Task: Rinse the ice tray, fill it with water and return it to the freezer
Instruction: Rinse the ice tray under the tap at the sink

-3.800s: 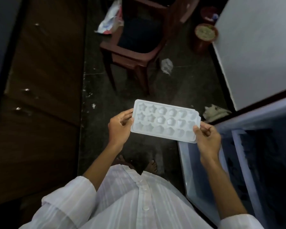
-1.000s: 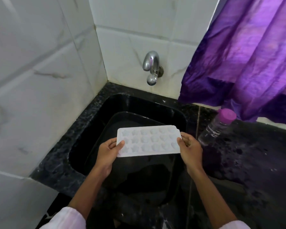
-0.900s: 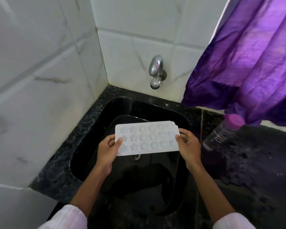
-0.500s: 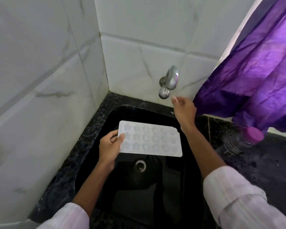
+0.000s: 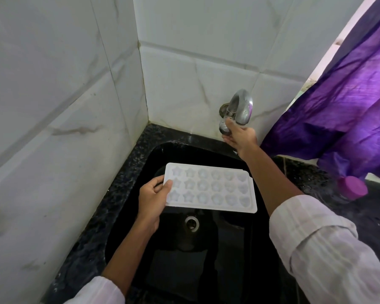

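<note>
A white ice tray with star and heart moulds is held level above the black sink. My left hand grips the tray's left short edge, thumb on top. My right hand is raised to the chrome tap on the tiled wall, its fingers wrapped around the tap's lower end. No water is visible coming from the tap. The sink's metal drain shows just below the tray.
White marble-look tiles cover the left and back walls. A purple curtain hangs at the right. A clear bottle with a purple cap stands on the dark stone counter to the right of the sink.
I carried the tray from the freezer to the sink with both hands. My right hand then let go of the tray and rose to the tap, which it now touches.
</note>
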